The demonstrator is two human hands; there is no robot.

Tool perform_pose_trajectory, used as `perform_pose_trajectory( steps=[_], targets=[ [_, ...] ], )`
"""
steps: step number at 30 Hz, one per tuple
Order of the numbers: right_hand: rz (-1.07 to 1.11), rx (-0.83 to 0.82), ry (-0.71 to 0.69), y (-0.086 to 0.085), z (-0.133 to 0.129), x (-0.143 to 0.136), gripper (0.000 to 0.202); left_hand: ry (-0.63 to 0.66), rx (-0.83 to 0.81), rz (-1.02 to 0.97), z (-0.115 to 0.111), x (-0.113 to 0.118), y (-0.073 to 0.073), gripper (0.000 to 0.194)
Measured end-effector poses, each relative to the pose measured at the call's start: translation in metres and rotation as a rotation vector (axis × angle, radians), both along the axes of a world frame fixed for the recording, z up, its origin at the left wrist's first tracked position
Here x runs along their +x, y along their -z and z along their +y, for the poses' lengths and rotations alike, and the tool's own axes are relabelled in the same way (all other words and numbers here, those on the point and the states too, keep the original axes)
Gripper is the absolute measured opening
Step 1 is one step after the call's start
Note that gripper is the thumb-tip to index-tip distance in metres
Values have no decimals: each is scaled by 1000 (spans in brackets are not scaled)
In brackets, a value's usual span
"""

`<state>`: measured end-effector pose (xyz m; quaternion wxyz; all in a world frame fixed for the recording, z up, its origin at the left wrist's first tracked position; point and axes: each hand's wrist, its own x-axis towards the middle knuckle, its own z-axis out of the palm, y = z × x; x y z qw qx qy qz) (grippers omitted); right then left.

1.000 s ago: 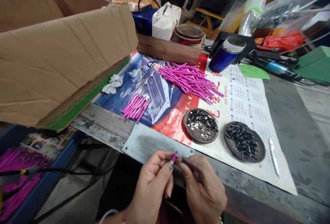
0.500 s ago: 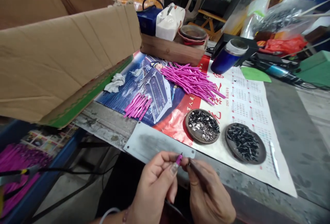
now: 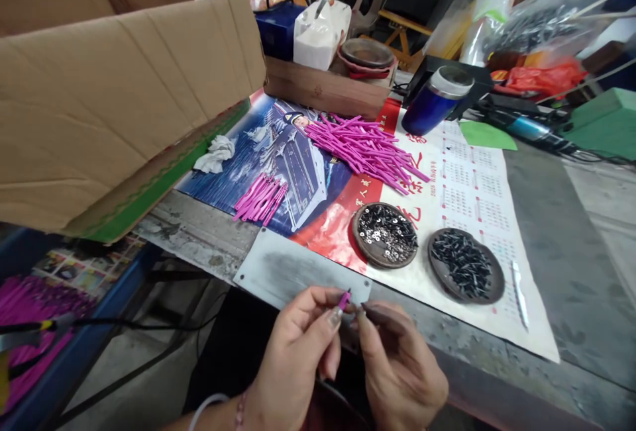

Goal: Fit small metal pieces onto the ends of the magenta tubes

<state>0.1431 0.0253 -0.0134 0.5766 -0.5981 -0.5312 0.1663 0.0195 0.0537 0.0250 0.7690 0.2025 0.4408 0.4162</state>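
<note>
My left hand [image 3: 295, 355] pinches a slim magenta stick [image 3: 344, 299] between thumb and fingers, its thin dark tip pointing up. Close beside it, my right hand [image 3: 405, 365] is closed, with thumb and forefinger together near the stick; whatever they hold is too small to make out. Above the hands lies a grey metal plate [image 3: 298, 269] at the table edge. Past it are a round dish [image 3: 358, 245] of small metal rings and dark pieces, and a second dish [image 3: 437, 280] of thin black pins.
Many magenta sticks [image 3: 365, 149] lie heaped on the calendar poster [image 3: 527, 312], with a smaller bundle [image 3: 261, 199] to the left. A large cardboard box [image 3: 139, 87] stands at the left. A blue tumbler [image 3: 427, 110] and a white pen [image 3: 519, 295] are at the right.
The whole view has shifted slightly, so the table things sit a little higher and further left. Both hands keep nearly the same pose, fingertips close together by the magenta stick.
</note>
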Motion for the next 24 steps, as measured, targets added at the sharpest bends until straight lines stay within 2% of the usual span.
perform_pose_trajectory(
  steps=[7,13,18,24],
  targets=[
    [-77,-17,2,-9,2,-6,13,35,149,108,-8,-1,14,22],
    [-61,-8,26,-4,-1,-9,16,51,203,140,-10,-2,13,24],
    [-39,-10,51,-5,-5,-13,16,35,230,122,-13,-1,13,18],
    [35,-6,113,-2,-9,-18,12,-3,362,140,-16,-1,11,13]
  ],
)
